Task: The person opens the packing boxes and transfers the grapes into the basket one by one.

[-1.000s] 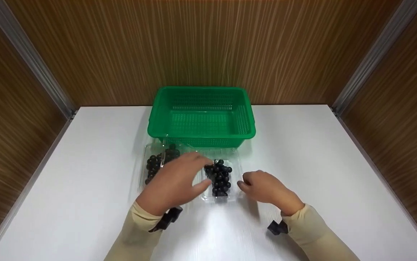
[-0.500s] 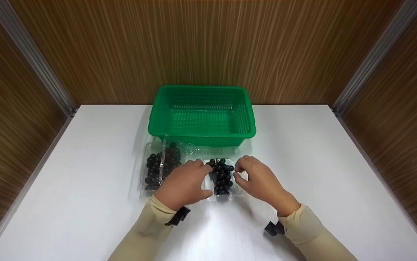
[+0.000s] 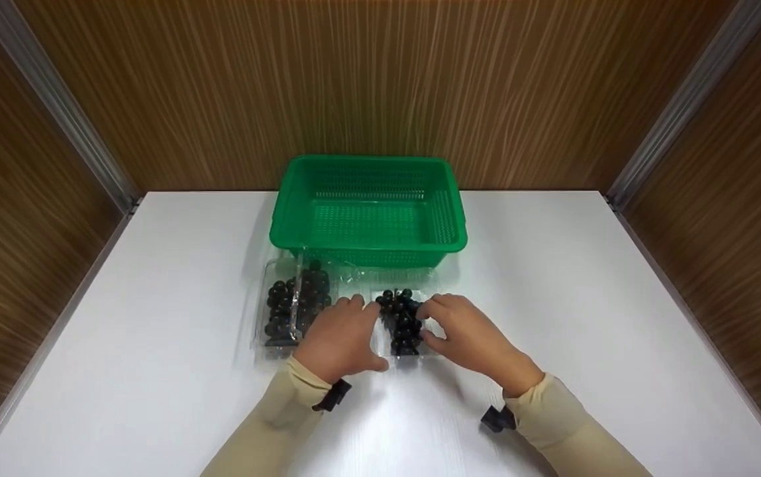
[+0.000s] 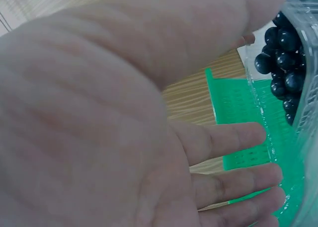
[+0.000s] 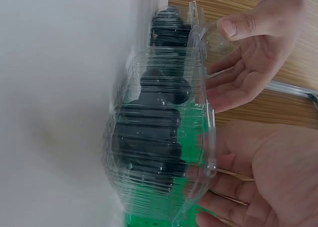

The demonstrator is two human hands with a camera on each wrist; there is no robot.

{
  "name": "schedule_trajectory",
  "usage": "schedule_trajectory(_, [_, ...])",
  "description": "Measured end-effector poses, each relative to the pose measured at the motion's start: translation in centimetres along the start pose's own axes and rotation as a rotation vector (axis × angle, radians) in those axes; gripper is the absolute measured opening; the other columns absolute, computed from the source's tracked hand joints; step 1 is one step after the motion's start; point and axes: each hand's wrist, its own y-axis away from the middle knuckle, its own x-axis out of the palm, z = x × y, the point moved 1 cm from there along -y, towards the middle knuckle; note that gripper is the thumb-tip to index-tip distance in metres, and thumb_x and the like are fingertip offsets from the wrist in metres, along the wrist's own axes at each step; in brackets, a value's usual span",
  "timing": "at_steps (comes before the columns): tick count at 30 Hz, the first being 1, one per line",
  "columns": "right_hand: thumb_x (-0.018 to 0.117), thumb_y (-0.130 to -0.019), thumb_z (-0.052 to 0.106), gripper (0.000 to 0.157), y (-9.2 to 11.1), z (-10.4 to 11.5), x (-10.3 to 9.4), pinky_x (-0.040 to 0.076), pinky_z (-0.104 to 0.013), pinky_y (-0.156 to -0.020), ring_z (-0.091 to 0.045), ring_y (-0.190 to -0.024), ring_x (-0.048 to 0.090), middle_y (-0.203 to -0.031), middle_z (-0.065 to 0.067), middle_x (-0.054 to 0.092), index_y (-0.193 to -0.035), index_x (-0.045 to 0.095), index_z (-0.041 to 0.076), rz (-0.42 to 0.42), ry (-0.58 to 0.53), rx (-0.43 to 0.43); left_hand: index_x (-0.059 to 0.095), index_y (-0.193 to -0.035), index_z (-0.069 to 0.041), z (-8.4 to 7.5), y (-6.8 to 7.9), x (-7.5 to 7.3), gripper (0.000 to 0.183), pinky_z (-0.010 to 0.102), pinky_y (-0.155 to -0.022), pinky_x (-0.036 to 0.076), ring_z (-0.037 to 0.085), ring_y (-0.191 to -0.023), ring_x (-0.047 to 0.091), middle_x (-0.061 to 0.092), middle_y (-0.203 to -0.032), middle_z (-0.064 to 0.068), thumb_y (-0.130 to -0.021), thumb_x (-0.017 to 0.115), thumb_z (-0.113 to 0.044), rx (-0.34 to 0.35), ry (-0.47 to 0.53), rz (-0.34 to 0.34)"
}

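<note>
Dark grapes (image 3: pixel 404 324) lie in a clear plastic box (image 5: pixel 211 142) in front of me. My left hand (image 3: pixel 342 339) is at the left side of this box, its fingers extended and thumb apart. The left wrist view shows the left palm (image 4: pixel 99 132) facing the grapes (image 4: pixel 285 63), with nothing in the hand. My right hand (image 3: pixel 469 334) is at the right side, fingers reaching over the rim near the grapes. In the right wrist view the right hand's (image 5: pixel 283 172) fingers are loosely extended behind the clear wall; whether they touch the grapes is hard to tell.
A second clear box (image 3: pixel 262 318) holds more dark grapes (image 3: pixel 281 308) on the left, close to my left hand. Behind both boxes stands a green perforated basket (image 3: pixel 368 248). Wood-grain panels (image 3: pixel 380 86) enclose the white table (image 3: pixel 181 318) at the back and sides.
My left hand has moved right and slightly down beside the grape box. The right hand has come up and left to the box, and its curled fingers have opened out.
</note>
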Motion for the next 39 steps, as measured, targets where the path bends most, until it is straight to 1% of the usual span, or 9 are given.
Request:
schedule_trajectory(5, [0.081, -0.087, 0.014, 0.017, 0.10, -0.18, 0.36, 0.048, -0.049, -0.098, -0.027, -0.097, 0.065, -0.094, -0.003, 0.070, -0.101, 0.072, 0.011, 0.027, 0.061, -0.022, 0.069, -0.108, -0.002, -0.04, -0.12, 0.08, 0.059, 0.048, -0.079, 0.056, 0.033, -0.093, 0.061, 0.064, -0.103, 0.015, -0.072, 0.093, -0.043, -0.009, 0.008, 0.028])
schedule_trajectory(12, [0.081, -0.087, 0.017, 0.019, 0.17, -0.26, 0.50, 0.048, -0.049, -0.099, -0.026, -0.098, 0.066, -0.094, -0.003, 0.071, -0.103, 0.071, 0.012, 0.069, 0.050, -0.003, 0.071, -0.113, -0.003, 0.10, -0.30, 0.27, 0.058, 0.046, -0.081, 0.057, 0.032, -0.096, 0.062, 0.065, -0.108, 0.015, -0.073, 0.092, -0.039, -0.020, 0.006, 0.038])
schedule_trajectory(18, [0.081, -0.088, 0.019, 0.034, 0.19, -0.31, 0.63, 0.046, -0.051, -0.106, -0.031, -0.107, 0.066, -0.106, -0.007, 0.072, -0.117, 0.070, 0.008, 0.092, 0.047, 0.036, 0.071, -0.110, -0.003, 0.16, -0.38, 0.55, 0.057, 0.046, -0.081, 0.054, 0.033, -0.092, 0.061, 0.067, -0.099, 0.015, -0.072, 0.093, -0.038, -0.026, -0.012, 0.024])
schedule_trajectory(20, [0.080, -0.088, 0.018, 0.037, 0.18, -0.28, 0.67, 0.044, -0.053, -0.109, -0.032, -0.109, 0.067, -0.109, -0.010, 0.073, -0.121, 0.069, 0.006, 0.103, 0.049, 0.037, 0.071, -0.111, -0.003, 0.19, -0.40, 0.68, 0.056, 0.046, -0.082, 0.054, 0.033, -0.092, 0.062, 0.068, -0.099, 0.016, -0.072, 0.092, -0.038, -0.023, -0.018, 0.019])
schedule_trajectory(22, [0.080, -0.088, 0.017, 0.036, 0.18, -0.24, 0.71, 0.043, -0.054, -0.110, -0.030, -0.108, 0.067, -0.109, -0.010, 0.073, -0.121, 0.069, 0.006, 0.107, 0.057, 0.026, 0.071, -0.112, -0.003, 0.18, -0.39, 0.76, 0.056, 0.046, -0.082, 0.054, 0.033, -0.092, 0.062, 0.068, -0.100, 0.016, -0.072, 0.092, -0.037, -0.021, -0.019, 0.012])
schedule_trajectory(26, [0.079, -0.089, 0.016, 0.028, 0.15, -0.22, 0.79, 0.042, -0.056, -0.110, -0.027, -0.102, 0.067, -0.102, -0.006, 0.072, -0.114, 0.071, 0.008, 0.107, 0.068, 0.009, 0.071, -0.116, -0.003, 0.12, -0.38, 0.83, 0.057, 0.046, -0.082, 0.054, 0.033, -0.093, 0.062, 0.068, -0.103, 0.016, -0.073, 0.091, -0.036, -0.024, -0.013, 0.015])
schedule_trajectory(32, [0.079, -0.089, 0.011, 0.021, 0.14, -0.15, 0.84, 0.038, -0.060, -0.113, -0.026, -0.099, 0.069, -0.097, -0.003, 0.073, -0.105, 0.066, 0.009, 0.118, 0.016, 0.053, 0.072, -0.112, -0.005, 0.00, -0.31, 0.78, 0.053, 0.046, -0.080, 0.054, 0.033, -0.092, 0.062, 0.067, -0.102, 0.016, -0.073, 0.091, -0.034, -0.020, -0.010, 0.002])
schedule_trajectory(35, [0.079, -0.089, 0.010, 0.022, 0.12, -0.07, 0.85, 0.037, -0.061, -0.113, -0.026, -0.103, 0.070, -0.100, -0.002, 0.074, -0.106, 0.066, 0.010, 0.125, 0.006, 0.061, 0.072, -0.110, -0.005, -0.01, -0.30, 0.79, 0.051, 0.047, -0.079, 0.054, 0.034, -0.092, 0.062, 0.067, -0.103, 0.016, -0.073, 0.091, -0.035, -0.018, -0.008, 0.003])
schedule_trajectory(39, [0.079, -0.089, 0.012, 0.026, 0.12, 0.00, 0.89, 0.037, -0.060, -0.113, -0.028, -0.110, 0.069, -0.108, -0.003, 0.075, -0.113, 0.070, 0.009, 0.132, 0.022, 0.058, 0.072, -0.113, -0.005, 0.03, -0.33, 0.80, 0.052, 0.048, -0.081, 0.055, 0.034, -0.094, 0.062, 0.067, -0.106, 0.017, -0.075, 0.090, -0.036, -0.027, -0.005, 0.026])
